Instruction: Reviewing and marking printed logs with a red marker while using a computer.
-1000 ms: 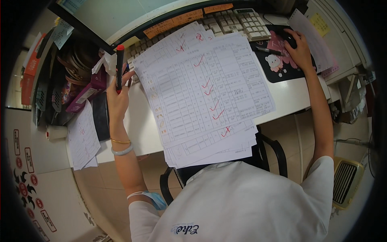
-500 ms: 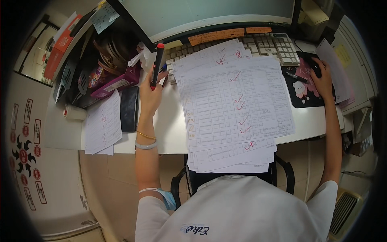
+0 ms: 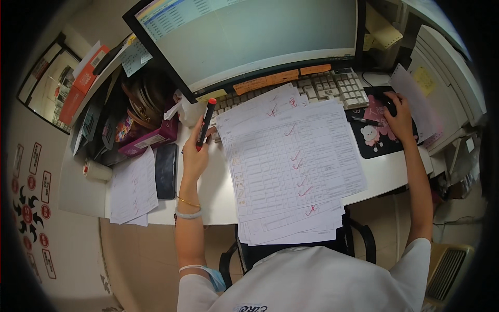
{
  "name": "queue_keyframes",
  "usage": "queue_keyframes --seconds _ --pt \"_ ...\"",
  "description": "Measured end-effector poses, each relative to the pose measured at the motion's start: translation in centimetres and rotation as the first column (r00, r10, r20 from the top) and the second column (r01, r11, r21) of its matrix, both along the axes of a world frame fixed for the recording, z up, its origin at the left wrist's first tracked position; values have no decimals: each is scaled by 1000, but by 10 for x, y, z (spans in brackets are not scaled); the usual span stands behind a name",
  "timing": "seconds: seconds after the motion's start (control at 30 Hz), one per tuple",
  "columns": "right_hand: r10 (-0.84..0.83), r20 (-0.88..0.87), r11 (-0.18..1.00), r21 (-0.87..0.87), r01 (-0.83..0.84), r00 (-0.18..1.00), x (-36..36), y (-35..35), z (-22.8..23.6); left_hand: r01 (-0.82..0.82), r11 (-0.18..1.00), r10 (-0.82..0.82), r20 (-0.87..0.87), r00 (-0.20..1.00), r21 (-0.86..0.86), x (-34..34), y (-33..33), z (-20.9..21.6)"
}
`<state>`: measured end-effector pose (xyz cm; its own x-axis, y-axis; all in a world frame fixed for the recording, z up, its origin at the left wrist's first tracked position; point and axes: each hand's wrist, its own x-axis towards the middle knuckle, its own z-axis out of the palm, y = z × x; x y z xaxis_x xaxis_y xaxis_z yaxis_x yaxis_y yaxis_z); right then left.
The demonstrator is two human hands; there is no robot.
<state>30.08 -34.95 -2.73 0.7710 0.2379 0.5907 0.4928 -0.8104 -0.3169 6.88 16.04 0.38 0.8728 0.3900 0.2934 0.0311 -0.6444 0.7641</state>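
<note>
Red-capped marker [image 3: 205, 124] stands nearly upright in my left hand [image 3: 195, 156], fingers closed round its lower barrel, cap tilted toward the monitor [image 3: 249, 41]. Just right of it, the stack of checked sheets [image 3: 293, 166] runs lengthwise toward me on the surface [image 3: 384, 174]. My right hand [image 3: 399, 117] cups the mouse [image 3: 389, 104], well apart.

White desk [image 3: 218, 200] under paper stack [image 3: 291, 171], keyboard [image 3: 312, 91]
</note>
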Motion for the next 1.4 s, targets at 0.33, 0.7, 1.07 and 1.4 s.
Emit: queue_keyframes --seconds 0.33,0.7,1.07,1.4 --pt "-7 -14 1000 5 7 1000 0 3 3 -24 1000 25 -23 999 17 0 2 1" --pt "34 4 999 11 -34 999 3 3 2 -44 990 44 4 999 133 -4 0 4" --pt "8 0 1000 18 -8 1000 0 4 3 -56 988 61 -36 997 146 -6 -5 10" --pt "-10 4 1000 3 10 1000 11 0 -3 -59 977 75 -68 995 207 -4 -3 13"
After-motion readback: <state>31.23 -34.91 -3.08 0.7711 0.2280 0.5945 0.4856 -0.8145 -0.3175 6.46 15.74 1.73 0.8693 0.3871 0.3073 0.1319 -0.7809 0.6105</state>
